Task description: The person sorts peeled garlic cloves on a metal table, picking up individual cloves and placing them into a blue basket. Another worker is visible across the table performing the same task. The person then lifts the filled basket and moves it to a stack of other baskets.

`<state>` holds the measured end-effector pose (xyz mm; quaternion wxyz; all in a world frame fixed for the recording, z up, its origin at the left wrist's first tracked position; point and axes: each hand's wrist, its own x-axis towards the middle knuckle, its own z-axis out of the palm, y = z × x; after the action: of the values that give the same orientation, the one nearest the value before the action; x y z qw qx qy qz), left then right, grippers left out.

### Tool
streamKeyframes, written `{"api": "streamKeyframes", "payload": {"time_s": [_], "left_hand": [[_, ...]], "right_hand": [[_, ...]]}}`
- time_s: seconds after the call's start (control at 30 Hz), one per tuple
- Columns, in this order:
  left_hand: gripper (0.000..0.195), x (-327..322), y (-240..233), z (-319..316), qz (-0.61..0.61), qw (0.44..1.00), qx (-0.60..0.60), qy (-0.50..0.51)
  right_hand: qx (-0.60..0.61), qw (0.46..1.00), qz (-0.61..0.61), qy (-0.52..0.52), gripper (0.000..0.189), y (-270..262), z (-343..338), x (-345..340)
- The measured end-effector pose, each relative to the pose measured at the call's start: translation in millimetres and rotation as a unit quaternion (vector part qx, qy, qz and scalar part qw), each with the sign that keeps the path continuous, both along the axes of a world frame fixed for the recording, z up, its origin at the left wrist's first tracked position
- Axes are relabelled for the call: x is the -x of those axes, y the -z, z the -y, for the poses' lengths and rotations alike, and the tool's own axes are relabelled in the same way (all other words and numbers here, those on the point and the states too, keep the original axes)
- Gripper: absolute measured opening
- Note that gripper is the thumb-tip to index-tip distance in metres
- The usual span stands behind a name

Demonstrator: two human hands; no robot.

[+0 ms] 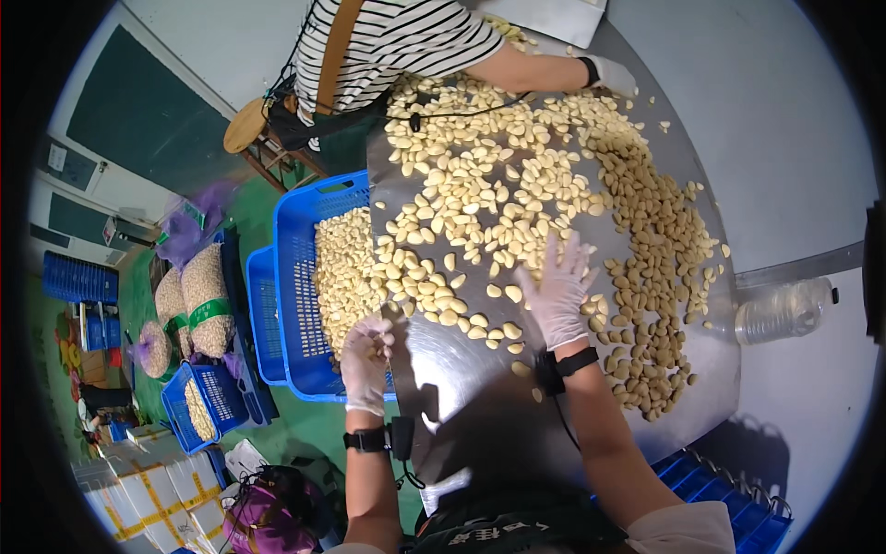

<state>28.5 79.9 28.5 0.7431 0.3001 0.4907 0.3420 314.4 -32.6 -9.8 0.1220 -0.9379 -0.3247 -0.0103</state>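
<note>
Peeled garlic cloves (491, 201) lie spread over a stainless steel table (477, 374), with a denser band along the right side. My right hand (559, 291), in a thin translucent glove, lies palm down with spread fingers on cloves at mid-table. My left hand (367, 360), gloved alike, is at the table's left edge beside a blue plastic basket (291, 277) full of cloves. Its fingers are curled around what looks like a few pale cloves, partly hidden. Both wrists wear black straps with small devices.
A co-worker in a striped shirt (415, 41) reaches across the table's far end, a gloved hand (615, 76) at the far right. A wooden stool (246, 124), net sacks of garlic (208, 298), stacked foam boxes (159, 498) and another blue basket (208, 405) stand left. A clear plastic bottle (782, 311) is right.
</note>
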Motion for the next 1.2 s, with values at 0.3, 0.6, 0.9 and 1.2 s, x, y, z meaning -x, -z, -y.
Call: {"api": "streamKeyframes", "payload": {"time_s": [0.3, 0.6, 0.9, 1.2], "left_hand": [[0.057, -70.0, -3.4, 129.2, 0.052, 0.819, 0.092, 0.564], [0.053, -67.9, 22.7, 88.5, 0.072, 0.95, 0.124, 0.276], [0.051, -35.2, -17.4, 93.6, 0.009, 0.968, 0.032, 0.249], [0.04, -106.1, -7.1, 239.1, -0.049, 0.722, -0.396, 0.566]], "right_hand": [[-0.088, 0.985, 0.003, -0.146, 0.058, -40.6, 119.8, -19.7], [0.087, 0.984, -0.019, 0.155, 0.1, -14.4, 319.8, -48.3], [-0.061, 0.997, -0.022, -0.046, 0.091, -2.6, 192.5, -12.2], [-0.126, 0.977, 0.119, -0.127, 0.069, -39.5, 221.1, -181.4]]}}
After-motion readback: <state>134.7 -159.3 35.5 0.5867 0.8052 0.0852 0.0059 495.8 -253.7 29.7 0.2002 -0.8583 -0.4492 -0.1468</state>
